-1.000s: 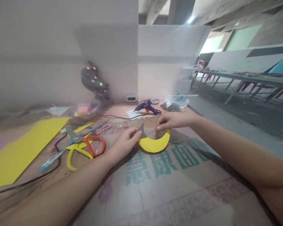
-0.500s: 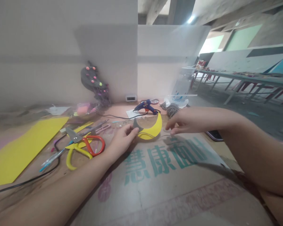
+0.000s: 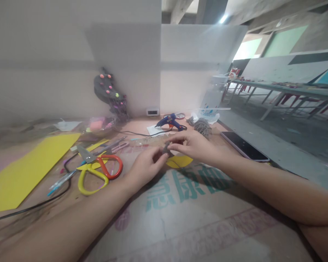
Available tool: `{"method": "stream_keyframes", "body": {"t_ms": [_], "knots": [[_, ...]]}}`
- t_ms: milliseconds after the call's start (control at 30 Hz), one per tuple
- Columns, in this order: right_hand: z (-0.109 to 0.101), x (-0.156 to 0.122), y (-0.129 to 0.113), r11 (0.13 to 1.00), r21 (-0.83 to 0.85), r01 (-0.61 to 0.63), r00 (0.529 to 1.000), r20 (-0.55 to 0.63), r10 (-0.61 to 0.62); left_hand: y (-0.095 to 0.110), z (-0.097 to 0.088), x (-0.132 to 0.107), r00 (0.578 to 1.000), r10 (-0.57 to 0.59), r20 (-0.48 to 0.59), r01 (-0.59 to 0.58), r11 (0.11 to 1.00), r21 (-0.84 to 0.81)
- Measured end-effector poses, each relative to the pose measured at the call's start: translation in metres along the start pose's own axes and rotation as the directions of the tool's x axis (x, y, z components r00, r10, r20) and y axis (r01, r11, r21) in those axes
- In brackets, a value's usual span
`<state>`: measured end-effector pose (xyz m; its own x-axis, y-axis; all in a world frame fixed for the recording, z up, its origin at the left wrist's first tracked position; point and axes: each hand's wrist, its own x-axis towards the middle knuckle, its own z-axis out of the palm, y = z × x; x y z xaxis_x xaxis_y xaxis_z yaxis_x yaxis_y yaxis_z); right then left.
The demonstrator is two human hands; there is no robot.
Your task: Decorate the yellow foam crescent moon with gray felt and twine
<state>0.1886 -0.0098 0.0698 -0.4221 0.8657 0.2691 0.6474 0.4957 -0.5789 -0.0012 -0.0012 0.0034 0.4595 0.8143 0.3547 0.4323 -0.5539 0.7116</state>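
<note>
Left grip point(image 3: 150, 163) pinches the grey end of a curved, flat yellow piece point(image 3: 180, 162); right grip point(image 3: 192, 146) bends over it from one o'clock, its hold unclear. Red-and-yellow-handled metal scissors point(image 3: 99, 162) lie at the piece's nine o'clock.

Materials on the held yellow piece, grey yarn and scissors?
Yellow piece: probably card or foam sheet; flat, matte, evenly coloured.
Yarn: soft fibre, dull finish, by its looped strands; wool or synthetic, can't tell.
Scissors: metal blades, by their grey sheen; handles likely plastic, smooth and brightly coloured.
</note>
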Motion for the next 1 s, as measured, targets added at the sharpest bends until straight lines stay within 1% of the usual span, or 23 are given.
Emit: {"method": "stream_keyframes", "body": {"t_ms": [100,133,200,300,367,433,500,567,600,633,733,800,867,1000], "knots": [[0.001,0.001,0.001,0.996,0.044,-0.075,0.997,0.024,0.074,0.000,0.001,-0.001,1.000,0.011,0.006,-0.011,1.000,0.029],[0.001,0.001,0.001,0.995,0.036,-0.089,0.996,0.028,0.088,0.001,0.001,-0.001,1.000,0.009,0.000,-0.009,1.000,0.028],[-0.003,0.001,0.001,0.996,-0.011,-0.085,0.996,-0.003,0.085,0.003,0.000,-0.001,1.000,-0.003,-0.005,0.003,1.000,0.000],[-0.013,0.001,0.001,0.994,-0.110,-0.022,0.993,-0.120,0.009,0.005,-0.001,0.000,0.999,-0.038,0.015,0.039,0.992,-0.121],[-0.023,0.002,0.003,0.988,-0.153,-0.005,0.978,-0.208,-0.028,0.005,0.000,0.001,0.996,-0.083,0.027,0.087,0.974,-0.208],[-0.036,0.003,0.009,0.985,-0.169,-0.023,0.956,-0.292,-0.028,0.003,0.000,0.003,0.990,-0.139,0.035,0.143,0.958,-0.249],[-0.049,0.007,0.018,0.982,-0.175,-0.071,0.924,-0.382,-0.001,0.001,0.001,0.004,0.982,-0.186,0.031,0.188,0.953,-0.239],[-0.059,0.010,0.031,0.974,-0.183,-0.133,0.901,-0.432,0.042,-0.002,0.001,0.005,0.977,-0.212,0.018,0.211,0.954,-0.212],[-0.062,0.012,0.038,0.969,-0.180,-0.171,0.901,-0.427,0.080,-0.003,0.001,0.005,0.976,-0.218,0.012,0.215,0.955,-0.206],[-0.064,0.014,0.045,0.962,-0.178,-0.208,0.910,-0.395,0.123,-0.004,0.002,0.005,0.975,-0.223,0.009,0.220,0.953,-0.207],[-0.063,0.019,0.069,0.940,-0.197,-0.277,0.939,-0.261,0.222,-0.005,0.002,0.006,0.969,-0.246,0.022,0.244,0.940,-0.237],[-0.059,0.021,0.083,0.930,-0.226,-0.290,0.942,-0.237,0.236,-0.006,0.002,0.006,0.965,-0.261,0.032,0.260,0.932,-0.252],[-0.056,0.023,0.093,0.923,-0.254,-0.289,0.941,-0.250,0.227,-0.006,0.002,0.007,0.965,-0.260,0.029,0.259,0.933,-0.250],[-0.053,0.025,0.104,0.920,-0.281,-0.274,0.947,-0.244,0.207,-0.007,0.002,0.008,0.972,-0.237,0.012,0.233,0.945,-0.229]]}}
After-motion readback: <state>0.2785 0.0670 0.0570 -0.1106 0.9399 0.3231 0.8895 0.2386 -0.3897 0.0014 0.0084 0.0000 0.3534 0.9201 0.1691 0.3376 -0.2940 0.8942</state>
